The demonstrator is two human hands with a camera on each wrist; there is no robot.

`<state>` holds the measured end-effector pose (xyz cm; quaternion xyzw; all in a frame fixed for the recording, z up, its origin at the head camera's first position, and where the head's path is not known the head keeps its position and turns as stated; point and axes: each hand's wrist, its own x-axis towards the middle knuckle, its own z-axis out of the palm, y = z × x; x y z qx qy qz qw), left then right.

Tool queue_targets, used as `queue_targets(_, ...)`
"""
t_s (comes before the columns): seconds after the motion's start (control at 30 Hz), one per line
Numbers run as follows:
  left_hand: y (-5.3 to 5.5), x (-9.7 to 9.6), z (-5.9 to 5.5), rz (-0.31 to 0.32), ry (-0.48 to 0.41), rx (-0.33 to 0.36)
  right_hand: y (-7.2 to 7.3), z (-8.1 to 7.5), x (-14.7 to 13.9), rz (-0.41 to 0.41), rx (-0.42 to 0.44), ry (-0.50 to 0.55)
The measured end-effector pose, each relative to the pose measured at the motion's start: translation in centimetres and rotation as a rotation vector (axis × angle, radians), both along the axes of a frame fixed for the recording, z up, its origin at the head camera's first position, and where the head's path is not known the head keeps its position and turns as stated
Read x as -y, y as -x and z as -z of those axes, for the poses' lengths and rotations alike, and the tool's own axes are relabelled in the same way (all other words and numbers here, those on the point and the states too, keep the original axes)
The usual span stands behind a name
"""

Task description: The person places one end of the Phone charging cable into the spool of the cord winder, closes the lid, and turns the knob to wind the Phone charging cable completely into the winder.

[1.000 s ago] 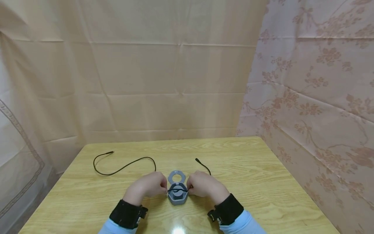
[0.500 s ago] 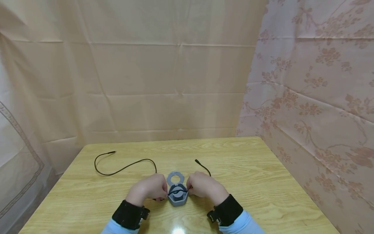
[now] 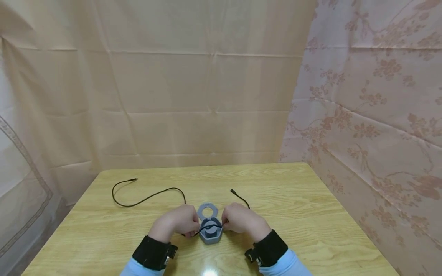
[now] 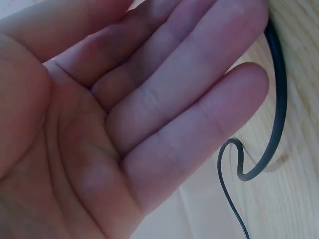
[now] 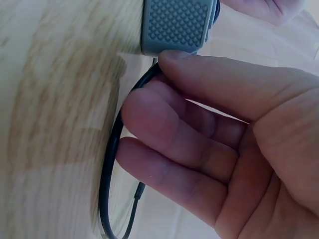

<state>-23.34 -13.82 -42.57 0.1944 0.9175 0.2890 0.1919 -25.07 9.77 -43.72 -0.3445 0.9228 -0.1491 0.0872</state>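
A small grey hexagonal case (image 3: 210, 237) stands between my hands, its ring-shaped lid (image 3: 208, 210) open away from me. A black cable (image 3: 211, 226) crosses the round hub inside it. My right hand (image 3: 243, 219) pinches the cable at the case's right side; the right wrist view shows thumb and fingers on the cable (image 5: 115, 130) beside the case's textured wall (image 5: 177, 25). My left hand (image 3: 180, 219) has its fingertips right at the case's left edge. The cable (image 4: 280, 99) runs past its lower fingers, which are loosely bent; its thumb and index tips are hidden.
The cable's long part curves over the wooden table (image 3: 293, 230) to a plug (image 3: 132, 179) at the far left. Its short plug end (image 3: 233, 191) lies beyond my right hand. A beige curtain (image 3: 193, 96) and a floral curtain (image 3: 373, 115) hang around the table.
My left fingers have shifted slightly, and the cable left of the case now sags toward me, showing below them. The right hand has kept its pinch almost in place.
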Motion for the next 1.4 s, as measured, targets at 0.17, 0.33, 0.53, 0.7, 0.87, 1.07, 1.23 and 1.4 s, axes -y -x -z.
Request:
queue_targets(0.17, 0.2, -0.1, 0.2, -0.046, -0.007, 0.065, 0.0, -0.1, -0.1, 0.01, 0.089, 0.04)
queue_targets(0.33, 0.3, -0.2, 0.2, -0.061, 0.018, 0.072, 0.1, 0.0, -0.1, 0.043, 0.177, 0.099)
queue_targets(0.53, 0.3, -0.3, 0.1, -0.058, 0.017, 0.071, 0.0, 0.0, 0.3, 0.127, 0.228, 0.137)
queue_targets(0.7, 0.3, -0.3, 0.2, -0.042, 0.011, 0.055, 0.0, -0.1, 0.6, 0.159, 0.237, 0.126)
queue_targets(0.87, 0.3, -0.5, 0.2, -0.022, -0.006, 0.046, 0.1, -0.1, 0.5, 0.175, 0.245, 0.107)
queue_targets(1.07, 0.4, -0.6, 0.4, -0.026, 0.011, 0.048, 0.0, 0.1, 0.4, 0.212, 0.284, 0.128)
queue_targets(1.23, 0.4, -0.8, 0.3, -0.034, 0.036, 0.047, -0.4, -0.3, 1.0, 0.262, 0.303, 0.111)
queue_targets(1.4, 0.5, -0.8, 0.3, -0.034, 0.034, 0.035, -0.2, -0.5, 1.3, 0.266, 0.295, 0.092)
